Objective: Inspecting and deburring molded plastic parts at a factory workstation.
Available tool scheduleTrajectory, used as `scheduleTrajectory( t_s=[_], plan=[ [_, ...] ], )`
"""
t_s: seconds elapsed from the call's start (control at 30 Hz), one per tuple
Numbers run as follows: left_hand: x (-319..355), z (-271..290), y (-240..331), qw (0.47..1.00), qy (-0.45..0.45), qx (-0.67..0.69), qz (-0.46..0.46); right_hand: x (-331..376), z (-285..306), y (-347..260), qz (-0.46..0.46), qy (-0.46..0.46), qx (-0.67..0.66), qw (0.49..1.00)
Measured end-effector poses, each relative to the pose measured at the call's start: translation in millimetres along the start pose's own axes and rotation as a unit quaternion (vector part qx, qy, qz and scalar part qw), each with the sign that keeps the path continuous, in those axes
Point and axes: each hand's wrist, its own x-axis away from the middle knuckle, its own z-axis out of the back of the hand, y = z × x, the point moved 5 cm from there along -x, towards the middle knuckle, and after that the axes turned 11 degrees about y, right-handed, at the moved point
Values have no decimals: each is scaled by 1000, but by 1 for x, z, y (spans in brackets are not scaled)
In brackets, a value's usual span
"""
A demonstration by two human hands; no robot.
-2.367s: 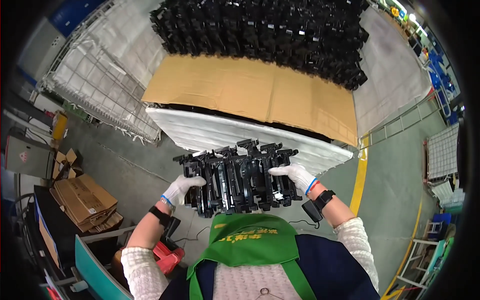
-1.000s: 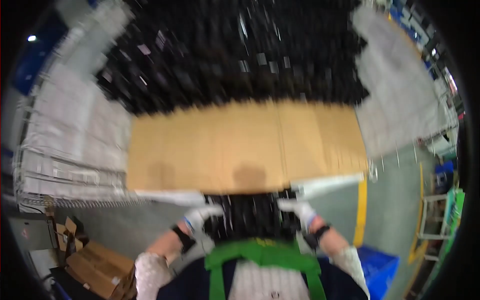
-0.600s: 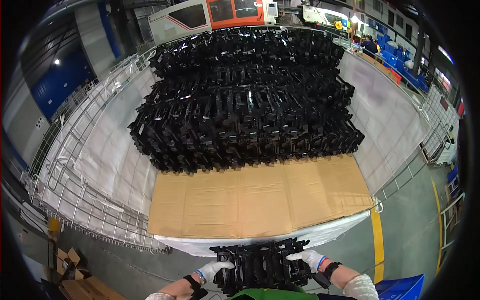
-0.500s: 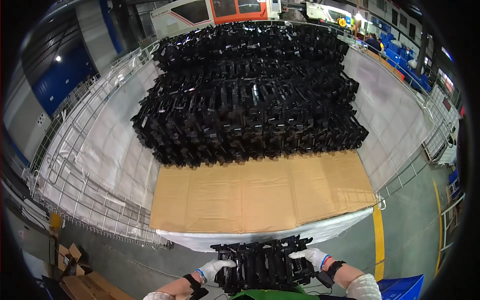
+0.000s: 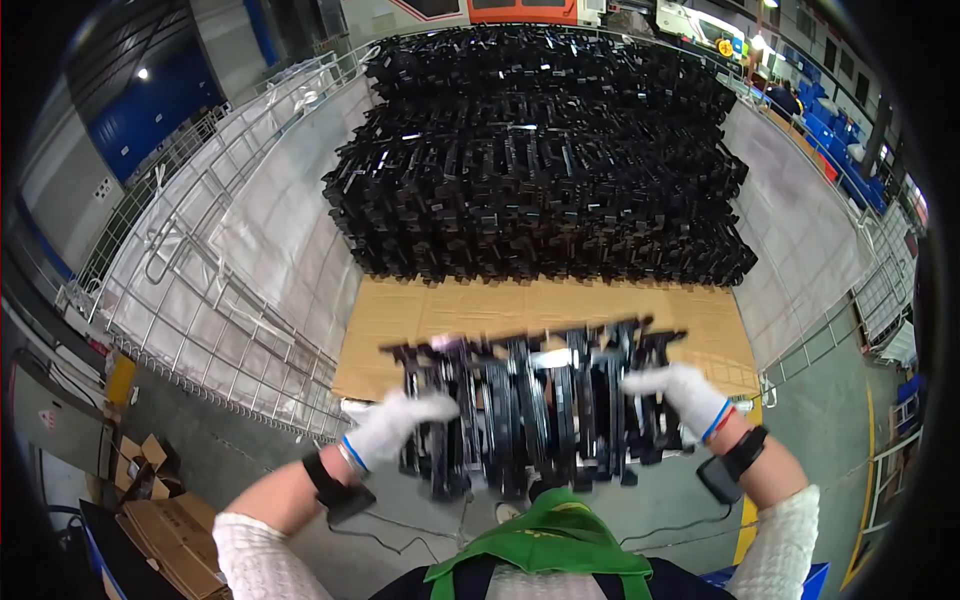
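Bundle of black plastic parts (image 5: 535, 405) — long, ribbed, frame-like pieces packed side by side — sits held up at chest level, centre-low in view, above the near edge of the cardboard sheet (image 5: 560, 310). Left hand (image 5: 395, 430), in a white glove w/ blue cuff trim, presses on the bundle's left end, fingers wrapped round the outer piece; right hand (image 5: 680, 395), white glove w/ blue and red cuff trim, grips the right end the same way, fingers closed on the parts. Both wrists carry a black strap w/ a small black box, thin cables hanging off them. Sleeves are white knit; a green apron bib (image 5: 550, 545) shows at the bottom edge. The cardboard lies flat inside a big wire-mesh cage (image 5: 215, 300) lined w/ pale sheeting, and the bundle hangs over its front rim. Beyond the cardboard, well apart from the hands, a large stack of the same black parts (image 5: 540, 160) fills the far half of the cage — several layers deep. Lower left, on the grey floor, folded brown cardboard boxes (image 5: 165, 515). Blue crates (image 5: 830, 130) at far right, small and blurred.
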Motion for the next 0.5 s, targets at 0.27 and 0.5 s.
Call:
scheduleTrajectory(
  t_s=[0.27,0.5],
  plan=[
    [4,3,263,966,14,-19,-258,-39,-26,-258,226,-53,-49,971],
    [-91,66,456,921,108,-45,-372,-139,-60,-448,414,102,110,898]
  ],
)
